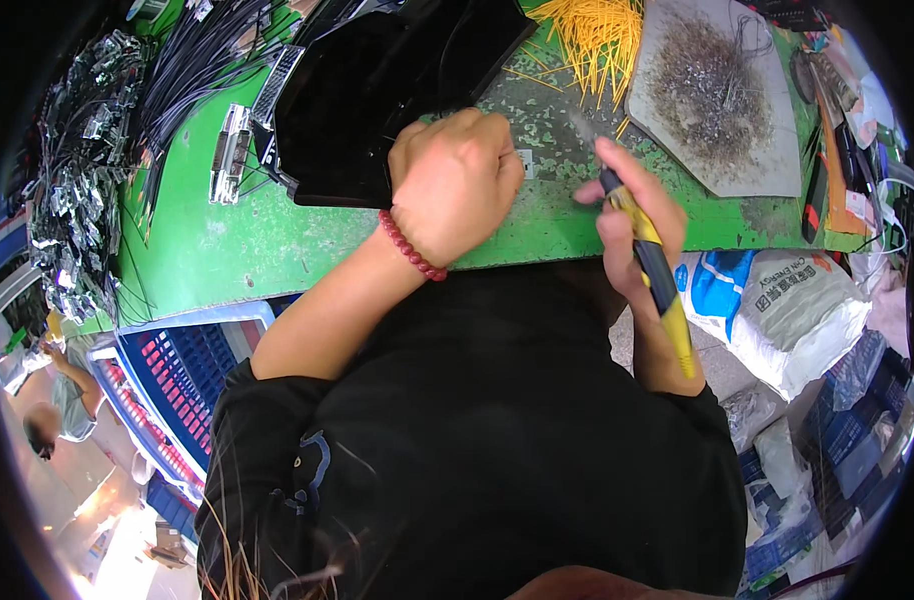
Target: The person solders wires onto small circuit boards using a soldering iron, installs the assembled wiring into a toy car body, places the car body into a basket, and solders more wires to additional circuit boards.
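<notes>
My left hand (459,180), with a red bead bracelet (413,246) at the wrist, is closed at the lower right edge of a glossy black panel (342,130). Its fingertips are hidden beneath it, so what they grip does not show. Around a pen-shaped yellow-and-black tool (657,265) my right hand (642,215) is closed. The tool's thin grey front end is blurred and points up and left, above the green tabletop (287,245). Its ribbed yellow rear end slants down toward my forearm.
Yellow sticks or wires (602,45) lie by a grey board (777,165) strewn with dark bits. Black cables (177,100) and shiny metal clips (82,180) crowd the left. Below are a blue crate (182,375) and a white sack (802,345). Another person (72,400) is at far left.
</notes>
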Demonstrator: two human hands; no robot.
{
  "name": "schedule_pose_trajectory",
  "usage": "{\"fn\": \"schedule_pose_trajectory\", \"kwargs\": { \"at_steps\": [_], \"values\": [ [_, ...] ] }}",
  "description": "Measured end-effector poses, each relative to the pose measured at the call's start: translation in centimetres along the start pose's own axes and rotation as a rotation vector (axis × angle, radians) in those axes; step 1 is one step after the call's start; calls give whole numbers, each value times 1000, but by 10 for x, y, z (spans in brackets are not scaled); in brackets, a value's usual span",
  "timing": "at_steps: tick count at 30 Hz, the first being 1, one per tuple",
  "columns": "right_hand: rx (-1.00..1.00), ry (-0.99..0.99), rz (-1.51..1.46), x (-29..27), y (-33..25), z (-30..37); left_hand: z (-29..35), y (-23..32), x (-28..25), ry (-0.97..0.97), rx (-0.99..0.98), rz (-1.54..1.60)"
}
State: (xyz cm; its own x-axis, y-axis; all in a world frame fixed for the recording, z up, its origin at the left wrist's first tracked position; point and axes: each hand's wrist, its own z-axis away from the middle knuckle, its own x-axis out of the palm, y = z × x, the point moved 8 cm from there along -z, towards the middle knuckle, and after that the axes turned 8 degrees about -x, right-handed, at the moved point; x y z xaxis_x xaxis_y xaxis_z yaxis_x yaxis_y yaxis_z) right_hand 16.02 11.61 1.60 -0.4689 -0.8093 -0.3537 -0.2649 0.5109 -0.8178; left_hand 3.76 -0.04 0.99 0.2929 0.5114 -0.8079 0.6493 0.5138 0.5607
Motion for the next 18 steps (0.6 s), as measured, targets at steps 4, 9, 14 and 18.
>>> {"fn": "schedule_pose_trajectory", "kwargs": {
  "at_steps": [4, 9, 14, 18],
  "values": [
    [37, 86, -19, -6, 4, 10, -1, -1, 1, -14, -11, 1],
    [177, 162, -99, -5, 14, 24, 0, -1, 1, -14, -12, -1],
    [129, 111, -48, -2, 13, 23, 0, -2, 1, -3, -8, 2],
    [104, 99, -34, -1, 11, 21, 0, -1, -1, 27, 9, 16]
  ]
}}
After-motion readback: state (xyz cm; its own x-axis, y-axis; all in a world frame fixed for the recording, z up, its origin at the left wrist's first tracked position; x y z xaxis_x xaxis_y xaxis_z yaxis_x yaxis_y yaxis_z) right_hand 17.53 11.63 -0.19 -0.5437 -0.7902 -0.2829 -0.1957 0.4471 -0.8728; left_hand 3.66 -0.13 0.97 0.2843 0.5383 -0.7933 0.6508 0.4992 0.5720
